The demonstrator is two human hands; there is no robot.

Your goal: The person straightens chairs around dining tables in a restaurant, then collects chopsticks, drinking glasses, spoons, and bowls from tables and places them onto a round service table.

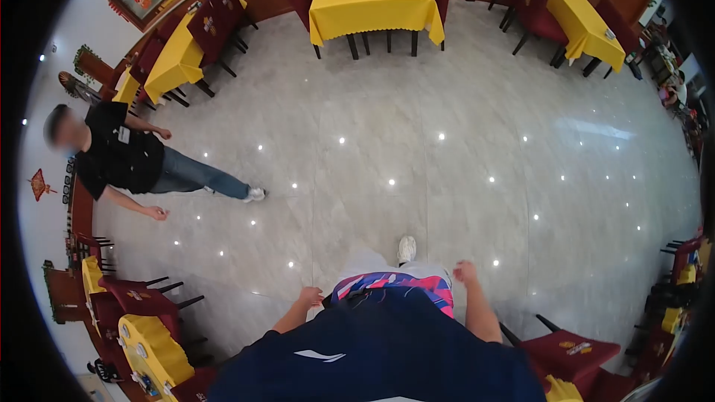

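My left hand (311,297) hangs beside my waist, its fingers loosely bent and apart, with nothing visible in it. On the other side, my right hand (465,272) is held a little away from my hip. Its fingers are slightly curled but not closed, and no object shows in them. Between the hands are my dark blue shirt (380,342) with a pink and purple hem and my light trousers (365,260). One white shoe (407,249) shows ahead on the glossy grey tiled floor (387,134).
A person (126,149) in a black shirt and jeans is at the left. Ahead stands a yellow-covered table (376,11) set with dishes, between dark red chairs. More tables line both sides. A dark red chair (570,350) is close behind my right side.
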